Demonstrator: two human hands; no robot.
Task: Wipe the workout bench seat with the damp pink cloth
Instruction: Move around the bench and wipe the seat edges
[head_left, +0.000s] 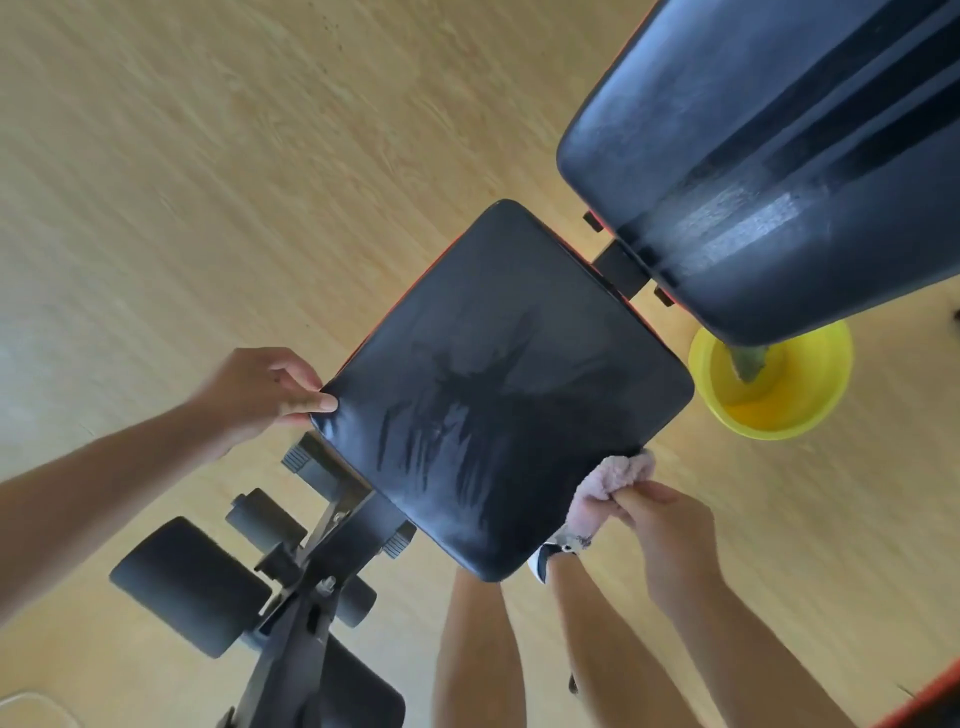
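The black padded bench seat (545, 364) fills the middle of the view, dusty grey with dark wet streaks across its centre. My left hand (260, 395) grips the seat's left corner, thumb on top. My right hand (670, 535) is shut on the bunched pink cloth (610, 488), which presses against the seat's lower right edge. Part of the cloth hangs below the seat's side.
The black backrest pad (769, 156) rises at the upper right. A yellow basin (779, 395) with liquid stands on the wooden floor under it. Foam leg rollers (187, 582) and the metal frame (306, 571) lie at lower left. My legs and a shoe (545, 561) are below the seat.
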